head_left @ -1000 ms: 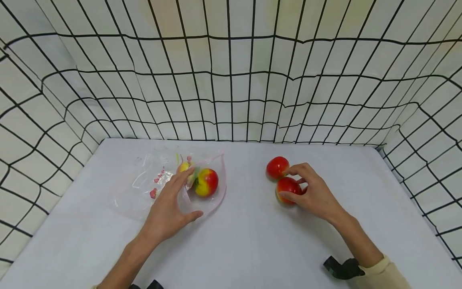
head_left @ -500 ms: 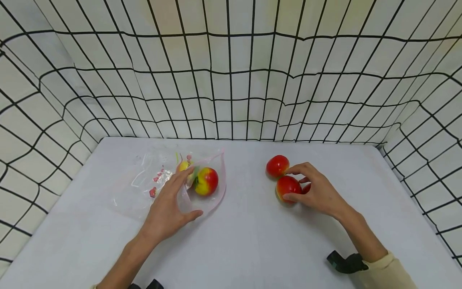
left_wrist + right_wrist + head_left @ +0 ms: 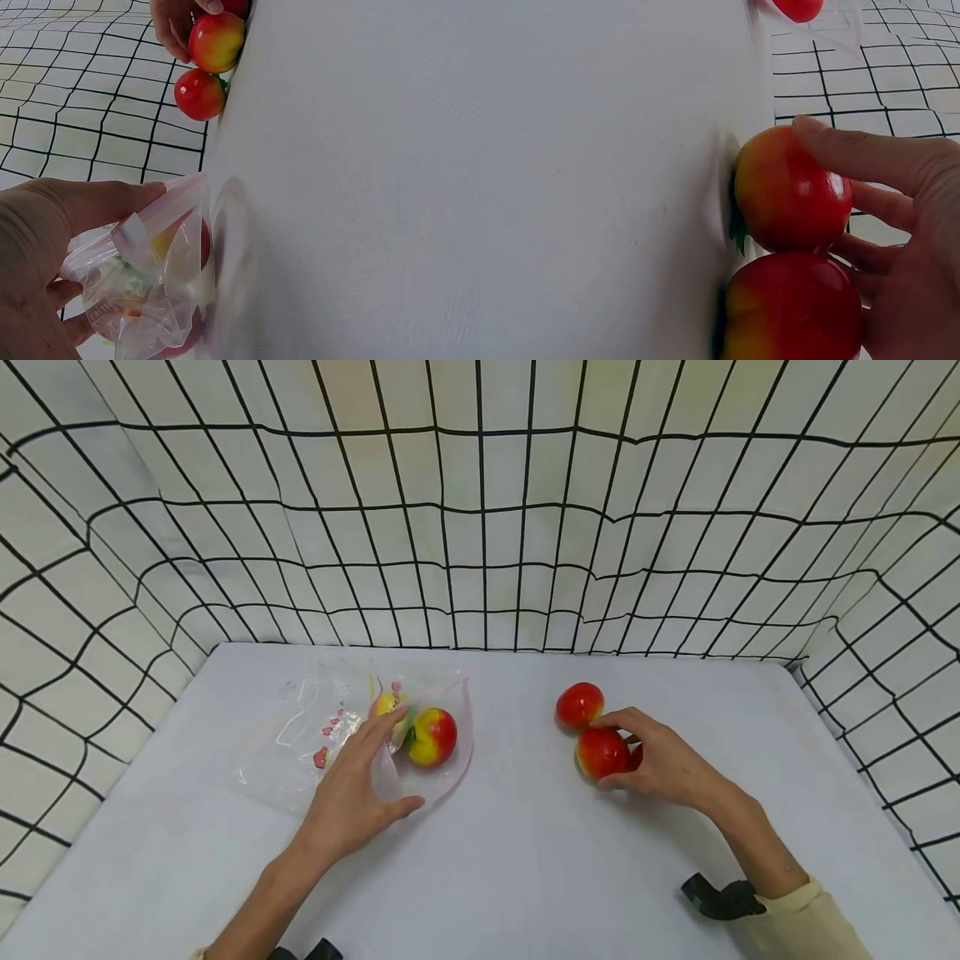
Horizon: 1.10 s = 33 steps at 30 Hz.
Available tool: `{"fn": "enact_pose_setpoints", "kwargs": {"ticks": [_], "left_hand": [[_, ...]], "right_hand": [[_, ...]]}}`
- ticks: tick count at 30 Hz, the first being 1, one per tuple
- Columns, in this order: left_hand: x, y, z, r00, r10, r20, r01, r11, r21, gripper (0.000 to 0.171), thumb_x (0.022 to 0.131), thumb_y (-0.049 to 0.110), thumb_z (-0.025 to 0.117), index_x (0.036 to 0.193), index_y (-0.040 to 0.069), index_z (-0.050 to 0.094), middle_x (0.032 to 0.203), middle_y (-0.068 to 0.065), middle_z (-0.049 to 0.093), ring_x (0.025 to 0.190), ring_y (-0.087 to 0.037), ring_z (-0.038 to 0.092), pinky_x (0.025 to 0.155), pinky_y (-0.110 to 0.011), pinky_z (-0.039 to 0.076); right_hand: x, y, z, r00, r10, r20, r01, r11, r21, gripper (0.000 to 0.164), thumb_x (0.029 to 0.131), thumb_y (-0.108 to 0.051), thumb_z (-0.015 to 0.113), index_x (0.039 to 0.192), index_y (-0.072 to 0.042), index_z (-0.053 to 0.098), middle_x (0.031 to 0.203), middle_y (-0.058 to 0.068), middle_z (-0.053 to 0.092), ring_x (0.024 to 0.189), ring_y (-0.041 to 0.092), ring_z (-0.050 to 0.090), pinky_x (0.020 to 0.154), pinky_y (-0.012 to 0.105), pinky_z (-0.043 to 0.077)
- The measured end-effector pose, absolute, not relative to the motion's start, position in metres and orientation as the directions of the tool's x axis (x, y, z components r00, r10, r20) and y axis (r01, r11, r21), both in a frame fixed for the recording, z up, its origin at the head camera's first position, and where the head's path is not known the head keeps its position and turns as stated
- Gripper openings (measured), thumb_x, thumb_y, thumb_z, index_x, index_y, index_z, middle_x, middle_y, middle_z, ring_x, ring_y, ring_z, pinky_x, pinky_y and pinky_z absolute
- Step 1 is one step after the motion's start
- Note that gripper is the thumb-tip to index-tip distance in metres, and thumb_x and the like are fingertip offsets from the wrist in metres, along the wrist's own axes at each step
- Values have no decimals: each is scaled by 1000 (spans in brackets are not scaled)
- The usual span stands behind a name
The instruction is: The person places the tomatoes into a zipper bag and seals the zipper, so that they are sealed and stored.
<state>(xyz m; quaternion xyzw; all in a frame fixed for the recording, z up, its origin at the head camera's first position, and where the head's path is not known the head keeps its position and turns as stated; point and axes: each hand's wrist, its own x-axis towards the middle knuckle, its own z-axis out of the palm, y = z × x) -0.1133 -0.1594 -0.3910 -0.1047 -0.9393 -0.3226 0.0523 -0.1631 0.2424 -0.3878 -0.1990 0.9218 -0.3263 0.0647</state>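
Observation:
In the head view my left hand (image 3: pixel 356 797) lies over a clear plastic zip bag (image 3: pixel 288 756), thumb and fingers spread apart at its pink-edged mouth. Inside the bag sit a red-and-yellow apple (image 3: pixel 432 737) and another yellowish fruit (image 3: pixel 386 703), partly covered by my fingers. My right hand (image 3: pixel 663 764) grips a red apple (image 3: pixel 602 753), thumb on the near side and fingers on the far side. A second apple (image 3: pixel 795 307) lies against it under the palm, mostly hidden in the head view. Just behind, another red apple (image 3: pixel 580 705) rests on the table.
The white table (image 3: pixel 510 860) extends between and in front of the hands. Black wire grid (image 3: pixel 517 539) over pale panels walls off the back and both sides. Dark camera mounts (image 3: pixel 720 897) sit at the wrists.
My right hand's thumb has slid from the apple's face down to its near side. My left hand, the bag and the fruit keep their places.

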Motion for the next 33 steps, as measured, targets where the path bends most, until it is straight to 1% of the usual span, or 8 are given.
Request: {"fn": "enact_pose_setpoints", "kwargs": {"ticks": [5,13,17,22,31,33], "left_hand": [[-113,-160,-391,-973,161,164,228,770,595,110,70,18,97,162,24,35,165,-7,41,152,-35,39,115,-63,46],[-113,-159,-390,-976,153,152,214,782,586,111,70,20,97,162,25,35,166,-8,40,154,-37,35,115,-66,44],[-113,-159,-390,-975,154,159,219,780,586,111,70,20,97,162,24,35,166,-8,41,154,-37,37,115,-65,43],[-113,-160,-391,-975,155,161,221,778,588,111,70,20,97,162,24,35,165,-7,41,153,-37,37,115,-65,44],[-113,-162,-391,-969,178,170,245,760,602,111,70,18,97,162,23,36,165,-7,41,154,-36,37,118,-64,42],[-113,-162,-391,-970,180,166,244,759,603,111,70,18,97,162,23,35,166,-7,41,153,-36,37,118,-64,42]], "right_hand": [[-163,244,-386,-899,-438,9,-348,700,-623,71,76,-15,93,139,-15,59,134,11,62,121,33,60,90,46,65],[-164,242,-383,-901,-429,67,-373,684,-628,68,78,-17,92,138,-15,60,133,10,64,118,31,64,85,41,66],[-164,240,-383,-910,-406,86,-363,677,-640,68,80,-22,91,139,-18,59,134,11,65,115,30,66,81,39,66],[-164,237,-383,-916,-390,90,-350,673,-651,68,81,-27,90,141,-19,58,135,13,65,112,30,69,79,39,66],[-164,231,-386,-923,-375,89,-332,658,-676,70,83,-26,89,144,-22,55,139,13,63,111,30,71,78,33,64],[-165,229,-387,-920,-381,91,-335,643,-689,70,84,-25,88,144,-21,55,139,13,62,112,31,71,79,35,65]]}}
